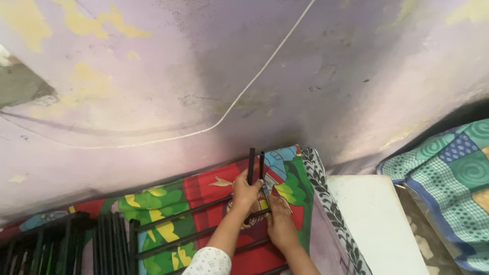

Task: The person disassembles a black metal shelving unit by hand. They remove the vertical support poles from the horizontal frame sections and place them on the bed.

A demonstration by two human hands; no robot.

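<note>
On the colourful cloth (pixel 204 191), left hand (pixel 245 192) fingers grip 2 upright black rods (pixel 251 162)

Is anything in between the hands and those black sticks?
No. The left hand already grips two upright black rods, and the right hand rests on the black rack bars beside it. Nothing visible sits between them.

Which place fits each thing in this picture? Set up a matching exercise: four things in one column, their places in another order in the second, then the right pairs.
Things:
1. white cable
2. black rods
3. white board
4. checked green cloth

Places:
A. far right edge
B. across the purple wall
C. gripped by the left hand, with the right hand just below
D. right of the colourful sheet

Pairs: 1-B, 2-C, 3-D, 4-A
</note>
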